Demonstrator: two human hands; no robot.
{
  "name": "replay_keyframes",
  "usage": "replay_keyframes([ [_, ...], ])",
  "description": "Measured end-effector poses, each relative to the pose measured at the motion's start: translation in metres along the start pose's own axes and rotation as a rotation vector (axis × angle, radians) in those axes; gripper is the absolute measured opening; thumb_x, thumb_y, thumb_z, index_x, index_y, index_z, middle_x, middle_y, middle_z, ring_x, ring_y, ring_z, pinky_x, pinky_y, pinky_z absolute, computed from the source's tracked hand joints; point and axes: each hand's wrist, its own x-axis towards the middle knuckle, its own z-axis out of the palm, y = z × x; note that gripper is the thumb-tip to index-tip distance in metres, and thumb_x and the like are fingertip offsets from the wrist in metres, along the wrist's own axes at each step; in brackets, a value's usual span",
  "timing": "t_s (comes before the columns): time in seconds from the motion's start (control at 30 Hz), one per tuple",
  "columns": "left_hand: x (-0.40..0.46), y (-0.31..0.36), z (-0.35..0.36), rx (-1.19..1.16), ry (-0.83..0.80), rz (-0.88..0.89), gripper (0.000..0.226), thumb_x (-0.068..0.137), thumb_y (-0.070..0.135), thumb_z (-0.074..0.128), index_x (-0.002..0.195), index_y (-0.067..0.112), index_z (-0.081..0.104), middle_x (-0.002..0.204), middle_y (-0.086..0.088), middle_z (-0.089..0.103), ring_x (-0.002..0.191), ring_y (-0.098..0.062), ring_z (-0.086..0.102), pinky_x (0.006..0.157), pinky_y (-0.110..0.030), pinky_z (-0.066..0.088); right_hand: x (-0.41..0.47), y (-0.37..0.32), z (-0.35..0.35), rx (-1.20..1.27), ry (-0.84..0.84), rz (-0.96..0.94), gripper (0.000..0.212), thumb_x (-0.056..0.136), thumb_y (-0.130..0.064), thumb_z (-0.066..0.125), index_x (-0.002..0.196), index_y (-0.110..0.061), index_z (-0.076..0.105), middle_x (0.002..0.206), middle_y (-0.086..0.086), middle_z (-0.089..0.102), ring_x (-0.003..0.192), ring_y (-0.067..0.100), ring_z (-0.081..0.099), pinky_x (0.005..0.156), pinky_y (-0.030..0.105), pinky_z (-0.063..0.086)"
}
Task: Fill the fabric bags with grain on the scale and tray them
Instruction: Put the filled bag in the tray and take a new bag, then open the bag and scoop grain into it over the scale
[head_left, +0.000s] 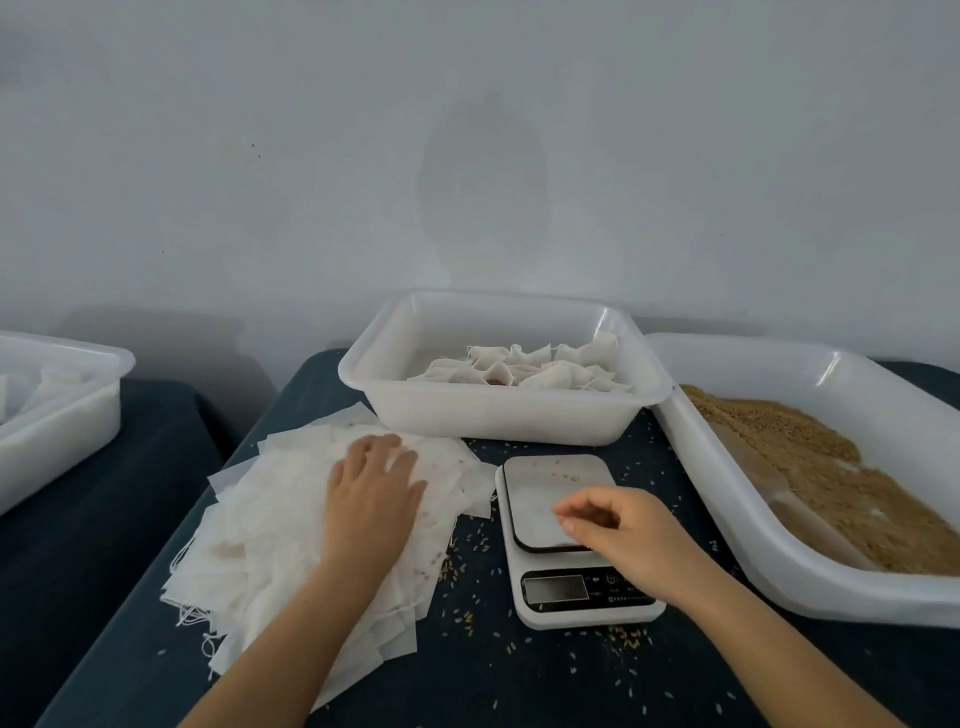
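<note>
A loose pile of flat white fabric bags (249, 535) lies on the dark table, left of centre. My left hand (371, 488) rests flat on top of that pile, fingers straight. A small white kitchen scale (550, 499) stands to the right of the pile, with a few grains on its platform. My right hand (618, 530) hovers over the scale's near right corner, fingers loosely curled, holding nothing I can see. Behind, a white tray (498, 415) holds several filled bags (524, 369). On the right, a tilted white tray (727, 499) holds brown grain (831, 478).
Loose grains are scattered over the dark tablecloth (519, 670) around the scale. Another white tray (62, 415) with pale bags stands at the far left on a separate dark surface. A plain wall runs behind everything.
</note>
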Motion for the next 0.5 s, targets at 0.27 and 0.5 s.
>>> replay_keyframes([
  [0.27, 0.03, -0.019, 0.009, 0.044, -0.256, -0.239, 0.052, 0.093, 0.048, 0.041, 0.139, 0.024, 0.033, 0.139, -0.001, 0.043, 0.119, -0.025, 0.045, 0.09, -0.035, 0.041, -0.008, 0.006, 0.002, 0.022, 0.015, -0.005, 0.017, 0.089, -0.022, 0.067, 0.093, -0.039, 0.069, 0.087, -0.018, 0.069, 0.082, -0.006, 0.061, 0.071, 0.005, 0.045],
  [0.5, 0.047, -0.017, -0.002, -0.057, -0.074, -0.185, 0.03, 0.098, 0.029, 0.038, 0.097, 0.019, 0.066, 0.097, 0.001, 0.066, 0.097, -0.023, 0.053, 0.079, -0.034, 0.04, -0.012, 0.008, -0.002, 0.021, 0.042, -0.022, 0.02, 0.089, -0.021, 0.066, 0.091, -0.041, 0.068, 0.085, -0.026, 0.067, 0.082, -0.006, 0.061, 0.073, 0.008, 0.046],
])
